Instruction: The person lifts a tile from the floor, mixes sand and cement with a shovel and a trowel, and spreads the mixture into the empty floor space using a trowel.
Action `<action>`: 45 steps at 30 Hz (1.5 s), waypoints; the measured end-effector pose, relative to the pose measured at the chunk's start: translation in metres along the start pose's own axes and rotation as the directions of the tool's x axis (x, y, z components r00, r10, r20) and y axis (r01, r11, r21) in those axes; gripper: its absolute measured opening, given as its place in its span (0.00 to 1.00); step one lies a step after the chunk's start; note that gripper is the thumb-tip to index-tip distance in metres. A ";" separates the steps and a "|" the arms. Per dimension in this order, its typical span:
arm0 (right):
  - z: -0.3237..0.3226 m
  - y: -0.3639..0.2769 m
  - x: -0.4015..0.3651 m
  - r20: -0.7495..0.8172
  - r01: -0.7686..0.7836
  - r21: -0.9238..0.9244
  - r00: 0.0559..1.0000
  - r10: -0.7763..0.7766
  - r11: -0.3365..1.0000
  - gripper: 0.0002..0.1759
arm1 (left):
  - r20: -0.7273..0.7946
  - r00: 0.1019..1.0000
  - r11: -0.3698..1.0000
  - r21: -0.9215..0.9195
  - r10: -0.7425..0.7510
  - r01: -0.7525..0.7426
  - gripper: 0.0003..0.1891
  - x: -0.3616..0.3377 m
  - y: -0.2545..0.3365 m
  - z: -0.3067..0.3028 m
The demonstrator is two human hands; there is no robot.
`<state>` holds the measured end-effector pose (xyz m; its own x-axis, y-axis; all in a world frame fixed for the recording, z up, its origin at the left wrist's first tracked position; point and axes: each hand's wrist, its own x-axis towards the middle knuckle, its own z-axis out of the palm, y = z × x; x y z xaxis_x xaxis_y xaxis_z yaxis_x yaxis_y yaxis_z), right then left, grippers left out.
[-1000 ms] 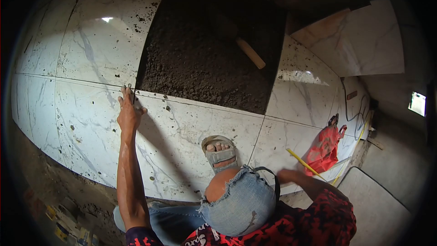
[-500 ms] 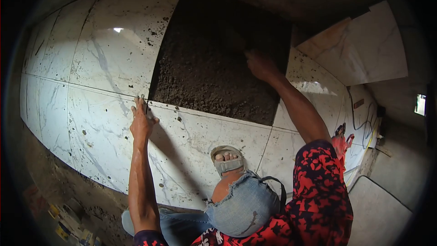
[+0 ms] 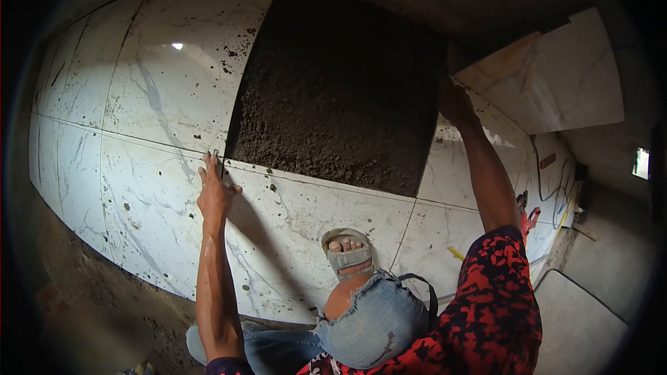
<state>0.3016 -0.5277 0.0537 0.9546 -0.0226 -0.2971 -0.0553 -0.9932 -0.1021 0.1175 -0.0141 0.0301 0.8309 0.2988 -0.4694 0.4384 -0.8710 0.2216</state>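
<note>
My left hand [image 3: 216,193] rests on the white marbled tile [image 3: 278,194], fingers stretched and thumb apart. Its fingertips touch the joint near the corner of the dark bed of crumbly mortar [image 3: 326,121]. My right hand [image 3: 456,105] is in deep shadow at the right edge of that bed, beside the neighbouring tile [image 3: 445,173]. Its fingers look curled round the handle of a trowel, whose blade is lost in the dark. Loose crumbs lie on the tiles around the left hand.
A cut tile [image 3: 556,80] leans against the wall at the right. My sandalled foot [image 3: 347,250] stands on the tiles below the bed. A dark cable [image 3: 538,167] and a red object [image 3: 529,221] lie at the right, and a yellow strip [image 3: 456,253] near my sleeve.
My right hand has moved right, from over the mortar bed to its right edge. My left hand stays put. The yellow strip beside my right sleeve now shows.
</note>
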 end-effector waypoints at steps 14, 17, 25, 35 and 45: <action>0.035 0.006 0.023 0.166 0.011 -0.194 0.986 0.021 0.981 0.19 | 0.001 1.000 1.000 0.017 -0.005 0.005 0.53 -0.002 0.002 0.000; 0.003 -0.036 -0.055 0.117 -0.071 0.158 0.992 0.053 0.985 0.19 | 0.013 1.000 1.000 0.009 -0.013 0.013 0.53 -0.002 0.005 -0.003; 0.038 0.014 -0.002 0.012 0.087 0.104 0.996 -0.089 0.991 0.20 | 0.001 1.000 1.000 0.020 0.004 -0.004 0.52 0.000 0.000 0.001; 0.024 -0.026 -0.099 0.385 0.159 0.263 0.887 -0.255 0.951 0.23 | 0.007 1.000 1.000 0.008 0.012 -0.012 0.52 0.002 -0.005 0.002; 0.041 -0.120 -0.048 0.024 0.388 0.309 0.909 -0.415 0.868 0.18 | 0.015 1.000 1.000 -0.008 0.012 -0.012 0.51 -0.001 0.001 -0.003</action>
<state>0.2506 -0.4031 0.0408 0.8840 0.3948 -0.2504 0.2322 -0.8356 -0.4978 0.1180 -0.0138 0.0339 0.8305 0.2826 -0.4800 0.4314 -0.8714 0.2334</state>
